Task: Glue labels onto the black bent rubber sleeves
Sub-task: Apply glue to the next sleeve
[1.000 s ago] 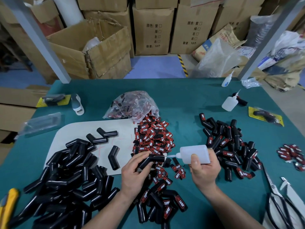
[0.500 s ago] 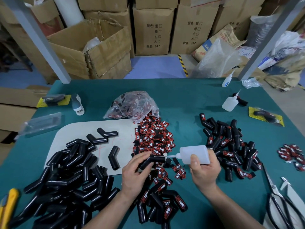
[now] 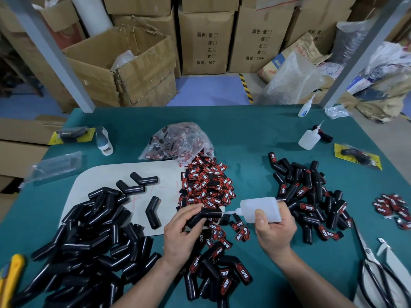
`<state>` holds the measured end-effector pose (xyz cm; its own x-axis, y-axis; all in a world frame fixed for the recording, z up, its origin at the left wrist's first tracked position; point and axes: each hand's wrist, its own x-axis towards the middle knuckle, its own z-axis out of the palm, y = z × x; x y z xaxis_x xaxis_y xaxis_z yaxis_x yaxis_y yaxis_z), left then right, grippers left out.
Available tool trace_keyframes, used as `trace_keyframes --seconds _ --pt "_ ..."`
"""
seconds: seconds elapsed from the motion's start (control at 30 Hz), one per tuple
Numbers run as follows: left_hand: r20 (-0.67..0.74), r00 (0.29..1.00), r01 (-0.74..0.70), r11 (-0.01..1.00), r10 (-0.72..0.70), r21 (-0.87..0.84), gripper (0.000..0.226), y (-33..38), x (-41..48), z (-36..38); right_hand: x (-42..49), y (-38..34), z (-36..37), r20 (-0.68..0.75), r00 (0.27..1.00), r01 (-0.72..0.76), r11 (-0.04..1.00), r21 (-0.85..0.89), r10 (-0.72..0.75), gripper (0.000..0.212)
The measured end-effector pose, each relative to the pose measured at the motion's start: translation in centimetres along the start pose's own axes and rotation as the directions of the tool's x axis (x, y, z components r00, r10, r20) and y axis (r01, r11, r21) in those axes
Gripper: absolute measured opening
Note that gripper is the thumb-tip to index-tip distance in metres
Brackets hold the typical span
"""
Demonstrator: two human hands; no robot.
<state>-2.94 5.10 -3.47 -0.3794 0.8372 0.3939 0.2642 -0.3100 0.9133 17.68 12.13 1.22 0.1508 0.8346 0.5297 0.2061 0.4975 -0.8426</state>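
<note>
My left hand grips a black bent rubber sleeve just above the table's near middle. My right hand holds a translucent glue bottle on its side, its thin nozzle touching the sleeve's right end. A heap of red-and-black labels lies right behind the hands. Unlabelled sleeves are piled at the left, labelled sleeves at the right, and more labelled ones between my forearms.
A white board carries three loose sleeves. A bag of labels sits behind the heap. Spare glue bottles stand far right, scissors near right, a yellow knife near left. Cardboard boxes stand beyond the green table.
</note>
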Motion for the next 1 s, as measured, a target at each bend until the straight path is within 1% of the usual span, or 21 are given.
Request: trace_keyframes --seconds 0.07,0.17,0.2,0.3,0.5,0.63,0.77,0.8,0.93,1.0 --pt "0.005 1.000 -0.003 1.000 0.003 0.002 0.041 -0.08 -0.02 -0.01 -0.01 0.03 0.00 -0.009 1.000 0.005 1.000 0.007 -0.005 0.040" --pt "0.012 1.000 -0.002 1.000 0.002 0.001 0.040 -0.04 -0.07 -0.04 0.03 -0.14 -0.01 -0.002 1.000 0.029 0.999 0.018 -0.029 0.031" --pt "0.010 1.000 -0.002 1.000 0.002 0.005 0.042 -0.02 -0.06 -0.05 0.04 -0.18 0.00 0.002 1.000 0.029 0.999 0.020 -0.029 0.033" --pt "-0.002 1.000 0.000 1.000 0.000 0.018 0.041 -0.02 -0.05 -0.04 0.08 -0.39 0.12 0.006 1.000 0.029 1.000 -0.008 -0.029 0.048" --pt "-0.009 1.000 0.009 0.999 -0.009 0.039 0.040 0.19 0.14 -0.08 -0.06 -0.38 0.12 0.000 1.000 0.023 0.999 -0.025 -0.023 0.062" --pt "-0.005 1.000 0.012 0.999 -0.012 0.045 0.040 0.14 0.10 -0.08 -0.12 -0.44 0.11 -0.010 1.000 0.020 0.999 -0.041 -0.021 0.062" --pt "-0.014 1.000 0.014 0.999 -0.013 0.051 0.043 0.15 0.09 -0.09 -0.09 -0.60 0.08 -0.009 0.999 0.031 0.998 -0.051 -0.032 0.047" --pt "-0.016 1.000 0.012 0.999 -0.012 0.051 0.043 0.18 0.10 -0.08 -0.06 -0.62 0.10 -0.006 0.999 0.036 0.998 -0.050 -0.036 0.048" --pt "-0.014 1.000 -0.002 0.999 0.002 0.054 0.041 0.27 0.14 -0.04 -0.09 -0.46 0.22 0.004 0.999 0.040 0.997 -0.066 -0.040 0.064" --pt "-0.018 1.000 0.003 0.999 -0.003 0.052 0.040 0.32 0.13 -0.04 -0.15 -0.39 0.26 0.012 0.999 0.045 0.997 -0.070 -0.044 0.067"
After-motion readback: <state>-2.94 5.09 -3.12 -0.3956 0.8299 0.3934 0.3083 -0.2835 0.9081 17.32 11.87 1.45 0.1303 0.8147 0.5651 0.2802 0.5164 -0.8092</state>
